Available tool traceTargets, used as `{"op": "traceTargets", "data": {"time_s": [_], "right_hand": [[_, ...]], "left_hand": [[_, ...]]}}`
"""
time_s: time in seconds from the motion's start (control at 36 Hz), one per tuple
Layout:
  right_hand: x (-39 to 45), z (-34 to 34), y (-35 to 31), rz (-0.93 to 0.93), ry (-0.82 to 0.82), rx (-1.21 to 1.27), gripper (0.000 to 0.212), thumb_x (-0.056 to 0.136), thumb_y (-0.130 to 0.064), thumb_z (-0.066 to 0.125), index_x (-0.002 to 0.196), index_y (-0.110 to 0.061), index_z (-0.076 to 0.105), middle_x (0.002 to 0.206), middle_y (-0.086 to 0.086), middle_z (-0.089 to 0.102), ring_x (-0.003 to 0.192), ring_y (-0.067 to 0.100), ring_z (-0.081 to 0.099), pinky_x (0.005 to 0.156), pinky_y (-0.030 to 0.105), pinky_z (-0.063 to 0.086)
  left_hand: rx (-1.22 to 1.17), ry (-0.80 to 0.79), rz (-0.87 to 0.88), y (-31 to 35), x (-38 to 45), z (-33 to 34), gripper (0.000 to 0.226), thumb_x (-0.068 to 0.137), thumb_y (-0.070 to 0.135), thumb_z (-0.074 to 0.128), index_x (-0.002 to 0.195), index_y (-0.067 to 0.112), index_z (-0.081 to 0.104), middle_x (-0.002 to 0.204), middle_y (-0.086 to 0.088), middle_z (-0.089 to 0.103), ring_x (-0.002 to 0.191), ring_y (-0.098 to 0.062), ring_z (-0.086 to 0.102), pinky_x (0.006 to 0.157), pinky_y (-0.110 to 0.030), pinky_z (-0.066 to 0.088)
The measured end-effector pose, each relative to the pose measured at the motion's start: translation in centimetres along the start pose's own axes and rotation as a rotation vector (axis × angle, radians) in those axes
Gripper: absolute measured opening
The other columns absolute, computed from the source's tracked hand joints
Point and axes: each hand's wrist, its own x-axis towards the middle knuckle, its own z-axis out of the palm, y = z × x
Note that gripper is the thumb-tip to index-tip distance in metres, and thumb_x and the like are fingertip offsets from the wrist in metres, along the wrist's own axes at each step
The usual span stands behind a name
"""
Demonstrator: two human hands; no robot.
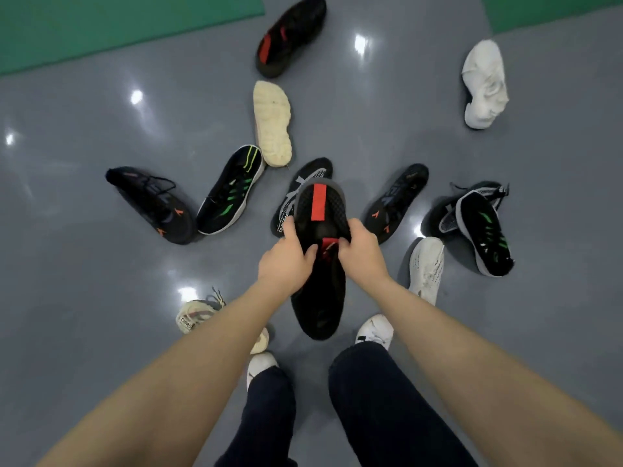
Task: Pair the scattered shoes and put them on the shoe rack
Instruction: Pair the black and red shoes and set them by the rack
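Observation:
I hold a black shoe with a red stripe (320, 210) up in front of me. My left hand (286, 261) grips its left side and my right hand (362, 254) grips its right side near the opening. Its match, another black shoe with red (290, 35), lies far ahead on the grey floor. Scattered around are two black shoes with orange marks (151, 203) (396, 202), two black shoes with green stripes (232, 190) (482, 230), a black-and-white knit shoe (296, 187) partly behind the held shoe, white shoes (485, 84) (426, 267), a cream sole-up shoe (272, 123) and a cream laced shoe (195, 313). No shoe rack is in view.
My own feet in white shoes (376, 330) and dark trousers (377, 399) stand at the bottom centre. Green floor strips (101, 25) run along the far left and far right. Bare grey floor stretches to the left and right of the shoes.

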Motion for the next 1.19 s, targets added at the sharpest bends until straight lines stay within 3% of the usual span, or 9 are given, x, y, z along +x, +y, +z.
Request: {"op": "traceTargets", "data": {"time_s": [0.14, 0.25, 0.36, 0.58, 0.78, 0.89, 0.94, 1.03, 1.19], "right_hand": [[-2.8, -3.6, -6.7, -0.040, 0.020, 0.023, 0.009, 0.088, -0.007, 0.043, 0.094, -0.008, 0.050, 0.090, 0.016, 0.062, 0.083, 0.034, 0.060, 0.075, 0.047, 0.051], [-5.1, -6.6, -12.7, -0.052, 0.038, 0.070, 0.016, 0.090, -0.007, 0.043, 0.101, -0.006, 0.054, 0.095, 0.013, 0.064, 0.085, 0.028, 0.059, 0.075, 0.037, 0.049], [-6.8, -9.2, -17.9, -0.076, 0.027, 0.099, 0.015, 0.092, -0.005, 0.043, 0.101, -0.001, 0.054, 0.095, 0.015, 0.062, 0.085, 0.027, 0.057, 0.068, 0.030, 0.040], [-6.7, -13.4, -25.2, -0.117, 0.007, 0.112, 0.016, 0.093, -0.008, 0.044, 0.101, -0.001, 0.057, 0.098, 0.014, 0.063, 0.090, 0.027, 0.059, 0.073, 0.031, 0.043], [-2.5, -18.3, -29.9, -0.149, -0.012, 0.086, 0.013, 0.091, -0.007, 0.045, 0.092, -0.003, 0.057, 0.089, 0.013, 0.062, 0.084, 0.028, 0.058, 0.066, 0.030, 0.041], [1.5, -21.6, -31.8, -0.128, -0.021, 0.110, 0.013, 0.090, -0.010, 0.044, 0.087, -0.006, 0.055, 0.085, 0.014, 0.063, 0.079, 0.034, 0.062, 0.070, 0.044, 0.055], [3.5, -23.3, -32.4, -0.111, -0.009, 0.099, 0.012, 0.089, -0.012, 0.044, 0.084, -0.007, 0.054, 0.083, 0.015, 0.062, 0.075, 0.036, 0.062, 0.069, 0.048, 0.055], [5.5, -25.5, -33.6, -0.104, 0.007, 0.066, 0.018, 0.091, -0.011, 0.045, 0.073, -0.013, 0.047, 0.078, 0.014, 0.058, 0.073, 0.035, 0.060, 0.065, 0.038, 0.050], [9.5, -29.3, -35.3, -0.089, 0.046, 0.067, 0.019, 0.094, -0.012, 0.044, 0.075, -0.010, 0.049, 0.082, 0.014, 0.057, 0.075, 0.031, 0.055, 0.062, 0.035, 0.041]], "left_hand": [[-0.047, 0.078, 0.065, 1.6, -3.3, -7.0, 0.058, 0.096, 0.032, 0.047, 0.142, 0.012, 0.018, 0.120, -0.016, 0.058, 0.102, -0.038, 0.060, 0.079, -0.043, 0.048], [-0.071, 0.144, 0.127, 2.9, -6.0, -12.9, 0.054, 0.097, 0.028, 0.045, 0.142, 0.013, 0.019, 0.124, -0.017, 0.054, 0.105, -0.040, 0.058, 0.081, -0.044, 0.047], [0.011, 0.188, 0.141, 4.4, -8.1, -18.6, 0.054, 0.099, 0.029, 0.042, 0.144, 0.013, 0.018, 0.123, -0.019, 0.053, 0.105, -0.040, 0.058, 0.082, -0.046, 0.047], [0.157, 0.252, 0.138, 7.4, -9.4, -26.7, 0.047, 0.102, 0.031, 0.034, 0.143, 0.014, 0.018, 0.116, -0.014, 0.055, 0.094, -0.039, 0.059, 0.071, -0.041, 0.043], [0.153, 0.272, 0.113, 11.9, -6.3, -31.8, 0.046, 0.102, 0.026, 0.030, 0.145, 0.015, 0.019, 0.120, -0.013, 0.057, 0.099, -0.036, 0.059, 0.071, -0.038, 0.042], [0.145, 0.277, 0.112, 15.8, -2.7, -34.5, 0.041, 0.102, 0.025, 0.030, 0.142, 0.014, 0.023, 0.114, -0.013, 0.060, 0.095, -0.035, 0.059, 0.071, -0.040, 0.044], [0.153, 0.268, 0.122, 17.9, -0.9, -35.8, 0.039, 0.102, 0.024, 0.030, 0.139, 0.014, 0.026, 0.113, -0.014, 0.060, 0.095, -0.035, 0.059, 0.069, -0.039, 0.043], [0.168, 0.273, 0.131, 20.3, 1.2, -37.2, 0.038, 0.102, 0.022, 0.031, 0.139, 0.015, 0.027, 0.111, -0.013, 0.061, 0.095, -0.034, 0.059, 0.067, -0.037, 0.041], [0.236, 0.292, 0.141, 25.1, 4.3, -40.3, 0.041, 0.102, 0.022, 0.031, 0.142, 0.015, 0.025, 0.114, -0.013, 0.060, 0.099, -0.033, 0.058, 0.068, -0.036, 0.039]]}}
